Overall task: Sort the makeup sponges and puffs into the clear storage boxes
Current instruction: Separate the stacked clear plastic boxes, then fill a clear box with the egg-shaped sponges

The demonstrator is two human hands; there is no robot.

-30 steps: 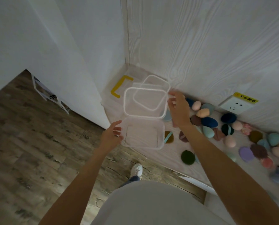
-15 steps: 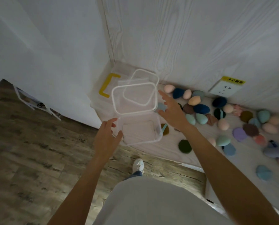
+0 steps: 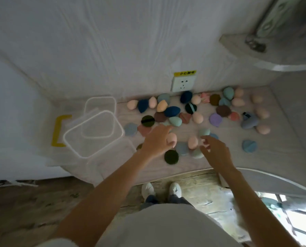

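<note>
Sponges (image 3: 193,111) now lie under both hands, which left the boxes (image 3: 93,133).

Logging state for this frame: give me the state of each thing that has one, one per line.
left hand: over the pile, fingers curled on a pink sponge
right hand: open, holds nothing
clear storage boxes: lids off, nothing inside
sponges and puffs: loose on the counter, unsorted
wall socket: nothing plugged in

I had on a plain white tee (image 3: 166,227), arms bare (no watch, nothing on my wrists), dark jeans (image 3: 177,199) and white sneakers (image 3: 147,190) poking out down below.
</note>
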